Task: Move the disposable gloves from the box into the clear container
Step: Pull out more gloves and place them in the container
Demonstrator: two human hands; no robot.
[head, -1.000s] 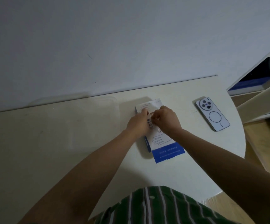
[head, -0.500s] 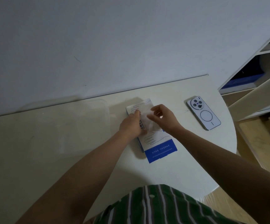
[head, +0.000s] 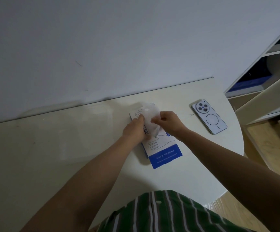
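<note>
A white-and-blue box (head: 162,148) lies flat on the desk (head: 186,173), its blue flap nearest the person. Over its middle, the left grip (head: 133,131) and right grip (head: 169,123) each pinch a thin translucent glove (head: 150,118) with curled fingers. More of the glove is out of the box than half a second ago, and it now spreads over the box's far end. The clear container (head: 85,134) sits just left of the box, by the desk's far edge, its contents too faint to tell. A phone (head: 208,116) lies near the right edge.
</note>
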